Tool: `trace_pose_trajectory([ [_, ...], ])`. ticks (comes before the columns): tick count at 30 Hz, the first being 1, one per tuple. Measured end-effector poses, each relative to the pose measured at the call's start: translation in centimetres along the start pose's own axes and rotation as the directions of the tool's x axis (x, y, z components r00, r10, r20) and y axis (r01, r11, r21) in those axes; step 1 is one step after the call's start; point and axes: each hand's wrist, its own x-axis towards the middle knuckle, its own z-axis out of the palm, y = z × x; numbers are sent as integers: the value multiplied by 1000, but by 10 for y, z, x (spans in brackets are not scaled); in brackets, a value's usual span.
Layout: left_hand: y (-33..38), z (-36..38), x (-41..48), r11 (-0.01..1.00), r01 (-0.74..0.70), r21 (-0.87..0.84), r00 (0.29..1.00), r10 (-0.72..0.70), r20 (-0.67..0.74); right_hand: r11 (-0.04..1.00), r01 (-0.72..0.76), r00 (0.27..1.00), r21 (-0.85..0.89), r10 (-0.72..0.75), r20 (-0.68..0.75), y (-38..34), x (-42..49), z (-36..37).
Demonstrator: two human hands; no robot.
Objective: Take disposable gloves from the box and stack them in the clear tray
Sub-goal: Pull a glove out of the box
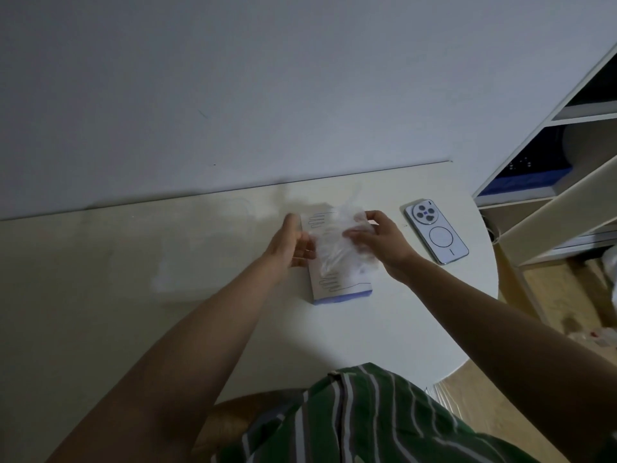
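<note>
**No readable words or numbers, only drawings and marks**

The box (337, 290) shows no lettering that can be read. Its top carries two thin outline drawings of a glove, one at the far end and one at the near end, both with fingers pointing left. A blue band along its near edge has no legible print. A crumpled clear glove (337, 242) hides the middle of the top. Right of the box, a phone (444, 238) lies back up. A thin ring is drawn on it with a short bar below, and no brand name is legible. Far right of the box, a dark item (521, 165) on a shelf (582, 117) shows pale dots, too small to read.
</note>
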Motion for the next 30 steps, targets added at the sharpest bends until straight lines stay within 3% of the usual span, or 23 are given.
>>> trace_pose_trajectory([
  [3,3,0,-5,999,48,-11,999,-48,12,999,41,998,35,-43,36,-3,-2,8],
  [8,0,1,-10,969,-242,-42,963,235,-131,996,-8,997,84,2,74,-2,-4,24],
  [11,6,-15,-13,893,-406,196,855,446,-263,986,-74,993,146,60,101,-2,-3,30],
  [16,12,-63,-16,727,-513,456,717,655,-239,980,-92,995,178,84,48,-4,2,43],
  [20,7,-120,-17,695,-445,565,705,660,-258,996,-8,996,-83,0,-91,-11,5,62],
  [23,0,-164,-19,666,-336,666,724,635,-269,958,159,975,-239,-190,-114,-23,1,90],
  [27,-8,-202,-24,569,-223,792,719,644,-261,814,437,893,-381,-442,80,-46,-3,146],
  [30,-13,-214,-28,481,-157,863,725,649,-230,679,540,842,-497,-437,317,-48,-2,191],
])
